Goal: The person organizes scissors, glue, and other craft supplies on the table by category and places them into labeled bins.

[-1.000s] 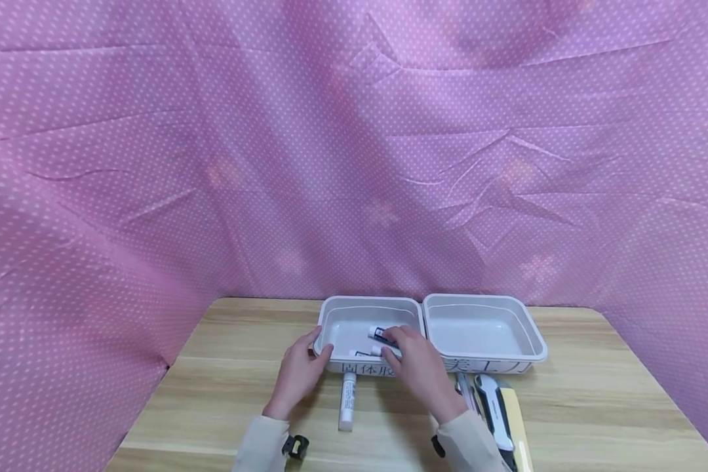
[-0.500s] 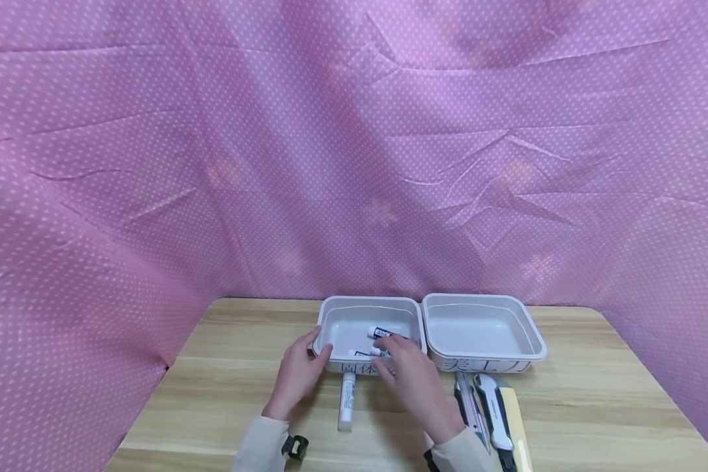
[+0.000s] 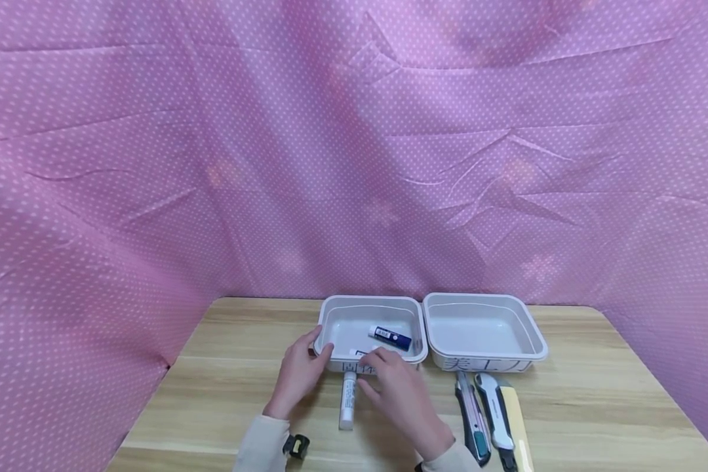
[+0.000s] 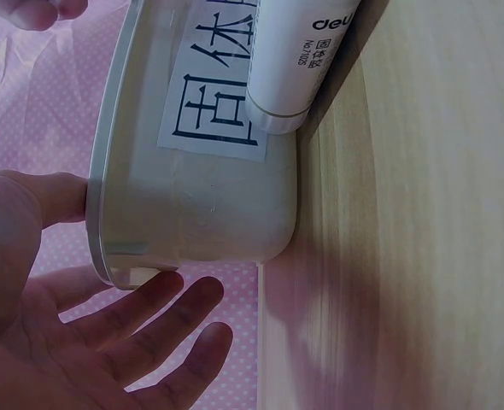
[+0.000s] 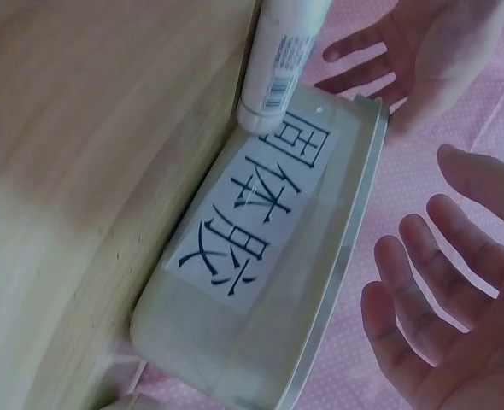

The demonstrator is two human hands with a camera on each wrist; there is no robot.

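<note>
The left white plastic box (image 3: 368, 298) bears a label (image 5: 252, 205) with large Chinese characters. My left hand (image 3: 297, 377) holds its near left corner, thumb at the rim and fingers along the outside. A dark blue glue stick (image 3: 395, 339) with a white cap lies inside the box. Another glue stick (image 3: 359, 353) lies by the front wall, mostly hidden. My right hand (image 3: 396, 388) hovers at the front rim; in the right wrist view its fingers (image 5: 414, 256) are spread and hold nothing. A white glue stick (image 3: 347, 401) lies on the table between the hands, its end near the label.
A second white box (image 3: 478, 297), also labelled, stands right beside the first. In front of it lie several utility knives: one with a teal end (image 3: 473, 419), a white and black one (image 3: 495, 416) and a yellow one (image 3: 517, 426). Pink dotted cloth (image 3: 354, 164) hangs behind the wooden table.
My right hand has drawn back from inside the left box towards its front rim, uncovering the blue glue stick and the teal-ended knife. The left hand has stayed at the corner.
</note>
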